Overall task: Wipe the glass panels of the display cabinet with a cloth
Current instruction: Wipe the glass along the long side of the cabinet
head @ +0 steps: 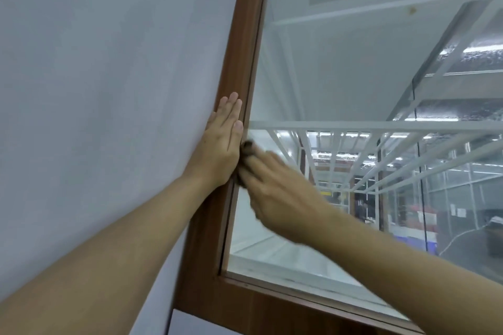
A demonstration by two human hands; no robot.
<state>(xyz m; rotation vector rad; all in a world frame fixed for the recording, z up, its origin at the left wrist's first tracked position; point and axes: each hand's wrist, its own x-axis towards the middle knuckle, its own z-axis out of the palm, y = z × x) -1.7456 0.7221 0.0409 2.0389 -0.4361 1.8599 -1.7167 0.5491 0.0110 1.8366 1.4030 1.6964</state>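
- Wiping, seen from the head camera: the blurred right hand, fingers seemingly stretched flat, presses a dark cloth to the glass panel just beside the wooden frame.
- The left hand, fingers straight, braces flat on that frame; firm, overlapping strokes away from the frame would likely serve best.
- A grey wall adjoins the frame; white shelves show behind the glass.

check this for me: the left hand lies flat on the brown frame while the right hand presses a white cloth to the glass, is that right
Not quite: the cloth is dark, not white. The head view shows it under the right hand, pressed to the glass panel right beside the frame. The left hand does lie flat on the brown frame.
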